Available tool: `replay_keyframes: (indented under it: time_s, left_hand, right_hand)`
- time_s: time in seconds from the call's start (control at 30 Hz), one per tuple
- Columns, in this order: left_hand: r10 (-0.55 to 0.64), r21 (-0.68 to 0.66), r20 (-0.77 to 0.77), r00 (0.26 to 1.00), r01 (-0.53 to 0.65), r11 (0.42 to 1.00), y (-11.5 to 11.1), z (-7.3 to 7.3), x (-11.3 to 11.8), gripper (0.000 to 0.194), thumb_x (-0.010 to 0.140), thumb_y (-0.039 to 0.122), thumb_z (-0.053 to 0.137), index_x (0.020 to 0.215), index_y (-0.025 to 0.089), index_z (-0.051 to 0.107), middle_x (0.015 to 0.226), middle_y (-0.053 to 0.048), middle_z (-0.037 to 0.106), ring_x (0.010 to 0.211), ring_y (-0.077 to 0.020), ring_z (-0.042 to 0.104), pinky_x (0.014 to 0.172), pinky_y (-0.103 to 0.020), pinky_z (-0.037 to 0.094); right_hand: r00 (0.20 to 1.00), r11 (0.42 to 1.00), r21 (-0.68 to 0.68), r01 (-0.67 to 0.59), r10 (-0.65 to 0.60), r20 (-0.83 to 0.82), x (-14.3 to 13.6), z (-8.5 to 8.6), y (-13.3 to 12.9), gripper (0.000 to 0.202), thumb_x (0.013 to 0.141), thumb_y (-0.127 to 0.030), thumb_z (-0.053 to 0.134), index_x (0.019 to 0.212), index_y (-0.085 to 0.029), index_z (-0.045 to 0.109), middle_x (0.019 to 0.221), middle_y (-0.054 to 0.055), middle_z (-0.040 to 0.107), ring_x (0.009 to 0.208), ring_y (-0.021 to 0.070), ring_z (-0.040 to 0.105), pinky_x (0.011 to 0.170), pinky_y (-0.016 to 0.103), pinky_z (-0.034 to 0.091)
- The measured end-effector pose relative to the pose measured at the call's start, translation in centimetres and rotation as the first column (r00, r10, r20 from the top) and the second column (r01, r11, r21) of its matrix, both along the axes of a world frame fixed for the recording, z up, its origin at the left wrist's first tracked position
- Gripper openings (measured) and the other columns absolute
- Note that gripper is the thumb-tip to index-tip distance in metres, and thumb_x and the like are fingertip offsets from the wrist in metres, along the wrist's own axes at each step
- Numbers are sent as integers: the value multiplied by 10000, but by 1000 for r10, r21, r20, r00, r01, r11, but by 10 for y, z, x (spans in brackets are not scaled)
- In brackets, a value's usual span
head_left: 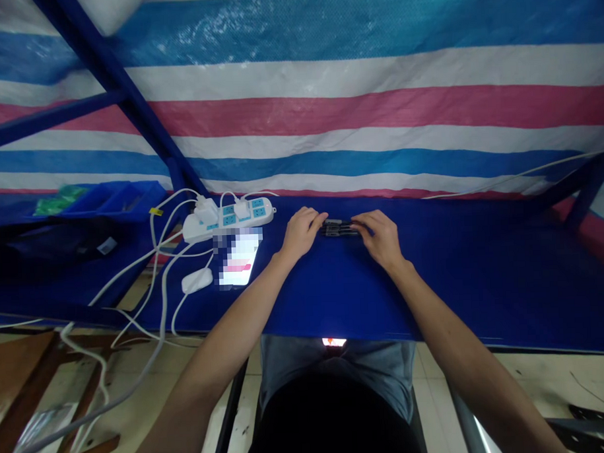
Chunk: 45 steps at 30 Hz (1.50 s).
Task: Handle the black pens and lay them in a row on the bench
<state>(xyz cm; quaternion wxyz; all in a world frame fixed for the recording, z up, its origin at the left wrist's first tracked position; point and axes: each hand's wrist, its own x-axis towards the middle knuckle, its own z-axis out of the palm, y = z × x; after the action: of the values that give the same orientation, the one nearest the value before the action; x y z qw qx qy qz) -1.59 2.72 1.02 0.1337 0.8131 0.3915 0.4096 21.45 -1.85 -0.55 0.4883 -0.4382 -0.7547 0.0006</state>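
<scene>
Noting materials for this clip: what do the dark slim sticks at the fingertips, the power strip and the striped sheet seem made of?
Dark slim sticks: perhaps plastic; they look smooth, but are too small to be sure.
Power strip: likely hard moulded plastic, given its smooth white, rounded body.
Striped sheet: probably plastic tarpaulin, somewhat glossy, judging by wrinkles and glints.

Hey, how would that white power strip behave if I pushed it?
The power strip is probably stiff, given its straight, solid-looking body. Its long, flat shape makes rolling unlikely. The attached cables might tug it back.
</scene>
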Motion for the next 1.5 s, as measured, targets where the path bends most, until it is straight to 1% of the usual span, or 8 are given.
replay_keyframes:
  time_s: [0.17, 0.43, 0.6, 0.77, 0.97, 1.2, 1.4, 1.5]
  left_hand:
    - [-94, -31, -36, 995, 93, 995, 2, -4, 1, 552, 1088, 510, 397, 659, 209, 571, 695, -28, 617, 763, -194, 586, 760, -363, 472]
    - [-124, -14, 19, 992, 124, 992, -1, -1, 2, 196, 1015, 369, 615, 912, 209, 658, 939, -40, 693, 923, -200, 645, 887, -360, 506]
    - [-155, 10, 65, 986, 155, 988, 0, -4, 3, 82, 975, 298, 681, 967, 216, 680, 1020, -49, 709, 1003, -208, 662, 948, -382, 518]
    - [-167, 11, 22, 986, 167, 986, -3, -2, 4, 152, 966, 368, 698, 944, 218, 701, 952, -40, 729, 945, -212, 649, 893, -382, 515]
    - [-198, -8, -36, 980, 197, 980, -3, -2, 5, 440, 1040, 446, 557, 692, 195, 653, 750, -30, 688, 825, -198, 621, 809, -354, 487]
    - [-199, 66, 37, 979, 197, 978, 2, -8, 4, 105, 956, 311, 716, 969, 207, 726, 995, -49, 729, 973, -209, 666, 916, -380, 513]
    - [-182, 27, 14, 983, 181, 983, -1, -4, 5, 136, 917, 296, 766, 1022, 221, 727, 1006, -40, 733, 984, -210, 667, 933, -385, 514]
    - [-153, -6, -18, 988, 153, 988, -3, -2, 5, 160, 974, 339, 694, 1078, 219, 715, 1027, -37, 733, 992, -207, 656, 948, -386, 500]
  right_hand:
    - [999, 1000, 12, -12, 12, 33, -5, -2, -2, 155, 1009, -283, 599, 987, -236, 745, 975, 83, 763, 930, 251, 673, 847, 437, 556]
    - [996, 999, -50, -2, 6, 89, 0, -3, -1, 193, 1022, -324, 583, 1019, -223, 748, 962, 82, 773, 888, 253, 682, 820, 418, 552]
    - [991, 992, -124, 6, 10, 130, 1, -7, 0, 218, 1034, -313, 552, 1037, -213, 745, 955, 85, 767, 887, 258, 671, 807, 412, 531]
    - [994, 994, -106, 4, 8, 113, 1, -8, 1, 140, 1005, -299, 606, 1013, -219, 720, 961, 80, 751, 895, 256, 646, 809, 407, 514]
    - [993, 999, -49, -3, 9, 115, -1, -4, 0, 107, 998, -285, 616, 976, -209, 688, 931, 76, 723, 873, 252, 605, 787, 394, 497]
    - [983, 993, -116, 15, 7, 185, 0, -7, 1, 251, 1049, -318, 512, 1022, -199, 731, 933, 92, 743, 848, 264, 617, 782, 410, 476]
    - [991, 993, -121, -1, 17, 129, -1, -8, 1, 182, 1027, -303, 552, 1019, -212, 710, 948, 84, 733, 885, 259, 634, 805, 398, 491]
    - [996, 994, -103, 18, -10, 86, -1, -7, 1, 110, 996, -295, 603, 1005, -226, 687, 950, 79, 716, 901, 258, 628, 810, 396, 496]
